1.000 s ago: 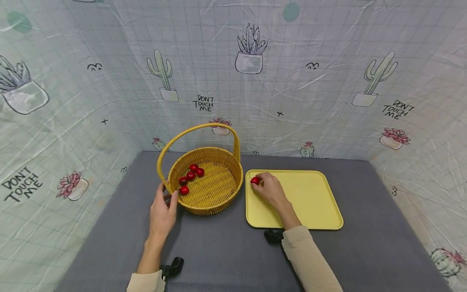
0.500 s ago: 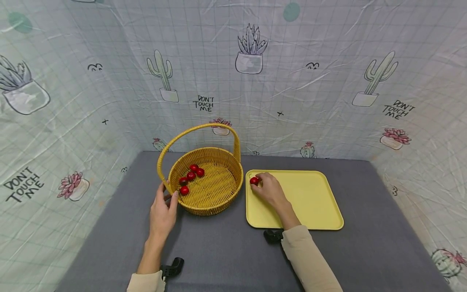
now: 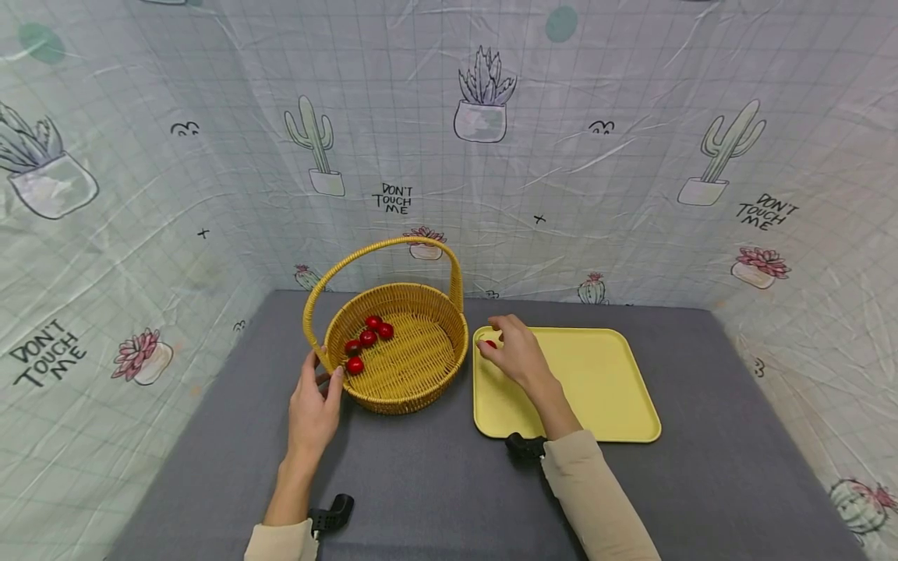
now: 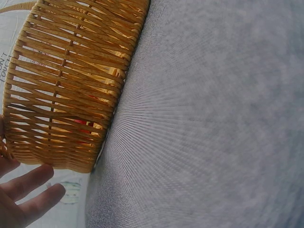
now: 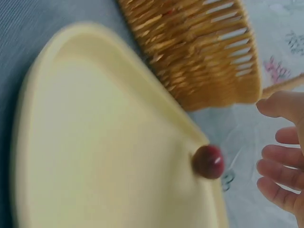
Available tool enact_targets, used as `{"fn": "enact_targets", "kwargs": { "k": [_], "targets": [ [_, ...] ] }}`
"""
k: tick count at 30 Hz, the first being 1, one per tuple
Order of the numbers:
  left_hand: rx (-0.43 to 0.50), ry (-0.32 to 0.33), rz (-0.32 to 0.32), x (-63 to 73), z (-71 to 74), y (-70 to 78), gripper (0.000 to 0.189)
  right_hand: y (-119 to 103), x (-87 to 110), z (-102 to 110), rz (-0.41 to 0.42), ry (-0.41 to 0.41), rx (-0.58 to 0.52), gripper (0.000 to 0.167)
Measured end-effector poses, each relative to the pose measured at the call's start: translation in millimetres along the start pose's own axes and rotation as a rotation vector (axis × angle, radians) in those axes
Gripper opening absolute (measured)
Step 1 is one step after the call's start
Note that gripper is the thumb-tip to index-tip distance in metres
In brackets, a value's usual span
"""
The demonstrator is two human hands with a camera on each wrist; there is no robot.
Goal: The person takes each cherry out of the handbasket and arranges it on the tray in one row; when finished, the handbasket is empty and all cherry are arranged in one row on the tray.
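Observation:
My left hand (image 3: 313, 409) holds the yellow wicker basket (image 3: 403, 403) by its near-left rim, at the foot of the arched handle. In the left wrist view its spread fingers (image 4: 40, 202) lie beside the woven wall. Several red cherries (image 3: 368, 338) sit in the left part of the basket. One more cherry (image 5: 209, 162) lies on the yellow tray (image 3: 589, 382), close to its far-left corner. Over that cherry, partly covering it in the head view, is my right hand (image 3: 522, 354), thumb and fingers spread apart and holding nothing.
Basket and tray stand side by side on a grey tabletop (image 3: 421, 483), a narrow gap between them. The basket's tall handle (image 3: 382, 245) arches above it. A printed cloth (image 3: 533, 179) hangs behind and along both sides.
My right hand has let go of the cherry on the tray, opening its fingers and rising slightly. My left hand and the basket have stayed where they were.

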State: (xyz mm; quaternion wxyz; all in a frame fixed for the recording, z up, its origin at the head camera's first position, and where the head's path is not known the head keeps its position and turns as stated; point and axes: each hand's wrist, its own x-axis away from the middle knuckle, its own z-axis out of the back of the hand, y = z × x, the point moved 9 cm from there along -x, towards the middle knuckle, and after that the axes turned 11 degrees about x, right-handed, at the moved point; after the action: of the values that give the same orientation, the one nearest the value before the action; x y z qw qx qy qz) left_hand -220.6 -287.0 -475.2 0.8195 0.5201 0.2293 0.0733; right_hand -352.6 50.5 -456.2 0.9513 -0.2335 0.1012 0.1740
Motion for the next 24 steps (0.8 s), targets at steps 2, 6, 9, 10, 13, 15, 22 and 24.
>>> {"fn": "enact_targets", "kwargs": {
  "k": [2,6,9,10,13,15,22,24],
  "targets": [
    [0.000,-0.002,0.001,0.0,0.0,0.0,0.062,-7.8,-0.5,5.6,0.010,0.004,-0.012,0.049],
    [0.001,-0.004,0.001,0.0,0.0,0.7,0.061,-26.5,-1.9,16.0,0.046,0.028,-0.024,0.047],
    [-0.001,-0.001,-0.002,-0.3,0.3,1.3,0.061,-44.0,-4.2,22.3,0.087,0.054,-0.030,0.045],
    [-0.002,0.001,-0.002,-0.5,0.5,1.3,0.061,-50.3,-5.4,23.6,0.100,0.061,-0.035,0.045],
    [-0.006,0.008,-0.002,-0.7,1.2,1.1,0.060,-69.4,-9.5,23.7,0.134,0.062,-0.046,0.045],
    [-0.008,0.011,-0.003,-0.6,1.5,0.9,0.060,-81.6,-12.5,20.7,0.152,0.047,-0.058,0.046],
    [-0.008,0.015,-0.008,-0.8,0.3,-0.3,0.060,-115.4,-22.9,-7.9,0.199,-0.059,-0.084,0.046],
    [-0.003,0.017,-0.013,-1.2,-0.2,-0.8,0.059,-122.3,-25.4,-18.3,0.213,-0.084,-0.069,0.047]
  ]
}}
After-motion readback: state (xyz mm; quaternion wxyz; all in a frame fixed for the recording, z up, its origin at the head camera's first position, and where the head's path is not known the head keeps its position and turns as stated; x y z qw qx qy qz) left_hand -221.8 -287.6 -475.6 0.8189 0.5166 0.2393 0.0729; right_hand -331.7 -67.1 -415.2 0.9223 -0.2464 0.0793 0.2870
